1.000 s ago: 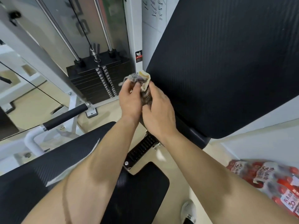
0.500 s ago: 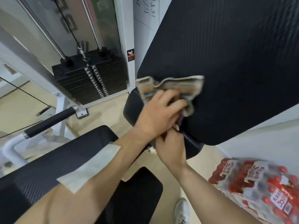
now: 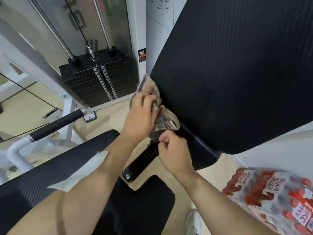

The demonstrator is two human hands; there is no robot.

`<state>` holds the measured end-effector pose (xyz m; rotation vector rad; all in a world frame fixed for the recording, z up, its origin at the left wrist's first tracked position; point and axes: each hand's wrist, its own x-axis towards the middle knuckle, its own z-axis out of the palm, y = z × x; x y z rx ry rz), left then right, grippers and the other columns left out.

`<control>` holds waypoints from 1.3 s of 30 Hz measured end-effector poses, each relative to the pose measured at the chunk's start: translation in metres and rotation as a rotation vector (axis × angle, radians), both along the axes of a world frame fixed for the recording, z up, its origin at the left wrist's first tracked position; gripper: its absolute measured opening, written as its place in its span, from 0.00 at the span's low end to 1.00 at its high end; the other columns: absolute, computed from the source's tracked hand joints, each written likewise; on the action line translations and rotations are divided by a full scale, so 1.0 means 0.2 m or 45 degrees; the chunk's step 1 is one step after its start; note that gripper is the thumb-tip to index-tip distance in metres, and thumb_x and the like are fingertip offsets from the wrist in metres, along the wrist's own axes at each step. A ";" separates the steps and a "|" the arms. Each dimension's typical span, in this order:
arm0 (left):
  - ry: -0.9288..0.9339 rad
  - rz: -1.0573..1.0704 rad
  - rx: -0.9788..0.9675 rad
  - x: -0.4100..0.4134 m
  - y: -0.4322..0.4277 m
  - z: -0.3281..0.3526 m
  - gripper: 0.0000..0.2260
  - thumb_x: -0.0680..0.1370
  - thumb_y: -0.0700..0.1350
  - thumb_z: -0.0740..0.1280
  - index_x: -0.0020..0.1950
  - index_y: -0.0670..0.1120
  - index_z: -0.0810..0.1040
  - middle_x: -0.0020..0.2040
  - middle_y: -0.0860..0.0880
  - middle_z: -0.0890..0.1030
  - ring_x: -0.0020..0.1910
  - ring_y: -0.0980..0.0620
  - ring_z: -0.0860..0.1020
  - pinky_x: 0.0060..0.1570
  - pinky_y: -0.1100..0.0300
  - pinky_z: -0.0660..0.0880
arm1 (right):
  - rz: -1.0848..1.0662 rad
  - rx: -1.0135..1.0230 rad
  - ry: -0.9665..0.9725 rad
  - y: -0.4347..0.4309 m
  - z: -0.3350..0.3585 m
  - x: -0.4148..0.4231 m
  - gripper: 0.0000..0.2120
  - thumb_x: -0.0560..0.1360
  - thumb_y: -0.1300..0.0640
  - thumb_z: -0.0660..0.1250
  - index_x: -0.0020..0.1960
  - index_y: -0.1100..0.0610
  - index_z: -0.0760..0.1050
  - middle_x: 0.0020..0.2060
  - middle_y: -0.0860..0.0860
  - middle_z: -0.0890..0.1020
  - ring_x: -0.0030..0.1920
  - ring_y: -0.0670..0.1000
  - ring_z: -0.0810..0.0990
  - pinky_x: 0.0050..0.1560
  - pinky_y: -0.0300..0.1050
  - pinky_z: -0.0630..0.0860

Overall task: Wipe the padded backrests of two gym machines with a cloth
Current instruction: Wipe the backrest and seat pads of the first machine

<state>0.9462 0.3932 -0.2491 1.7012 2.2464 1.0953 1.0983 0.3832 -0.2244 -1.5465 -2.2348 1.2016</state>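
Backrest (image 3: 237,73): black pad, long axis running from 6 o'clock up towards 1 o'clock. Cloth (image 3: 160,114) pressed against its edge at 9 o'clock, bunched in the clenched left hand (image 3: 140,116). Right hand (image 3: 172,150) curled closed just below, pinching the cloth's lower edge.

You look down on a pale beige floor (image 3: 108,116); a black weight stack (image 3: 100,80) stands behind, against a white wall (image 3: 159,34) with handwriting; a shrink-wrapped pack of red-capped bottles (image 3: 277,199) lies at your right.
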 end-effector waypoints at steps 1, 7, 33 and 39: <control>-0.089 0.096 -0.071 -0.05 -0.02 -0.03 0.11 0.82 0.46 0.61 0.62 0.43 0.71 0.58 0.44 0.71 0.54 0.46 0.74 0.56 0.47 0.76 | 0.012 -0.005 -0.002 -0.01 -0.01 0.00 0.06 0.76 0.62 0.63 0.48 0.52 0.77 0.39 0.46 0.82 0.42 0.48 0.80 0.44 0.46 0.78; -0.497 0.508 -0.109 -0.13 0.18 -0.01 0.11 0.84 0.46 0.57 0.59 0.42 0.74 0.56 0.44 0.76 0.57 0.45 0.73 0.61 0.52 0.69 | 0.030 -0.037 0.059 -0.05 -0.07 -0.02 0.07 0.75 0.63 0.63 0.48 0.53 0.76 0.38 0.46 0.80 0.42 0.48 0.80 0.46 0.50 0.80; -0.225 0.096 -0.150 0.65 -0.15 -0.07 0.25 0.82 0.34 0.56 0.80 0.41 0.58 0.81 0.46 0.54 0.81 0.47 0.49 0.74 0.74 0.40 | -0.483 -0.018 0.126 -0.16 -0.10 0.58 0.12 0.76 0.66 0.62 0.40 0.51 0.76 0.31 0.45 0.79 0.34 0.44 0.77 0.36 0.38 0.75; -0.038 -0.250 -0.129 1.01 -0.29 -0.11 0.19 0.81 0.35 0.63 0.72 0.41 0.73 0.74 0.43 0.72 0.78 0.46 0.60 0.71 0.55 0.69 | -0.917 -0.080 0.534 -0.12 -0.12 0.71 0.14 0.78 0.50 0.55 0.61 0.45 0.74 0.58 0.44 0.79 0.59 0.48 0.79 0.60 0.57 0.78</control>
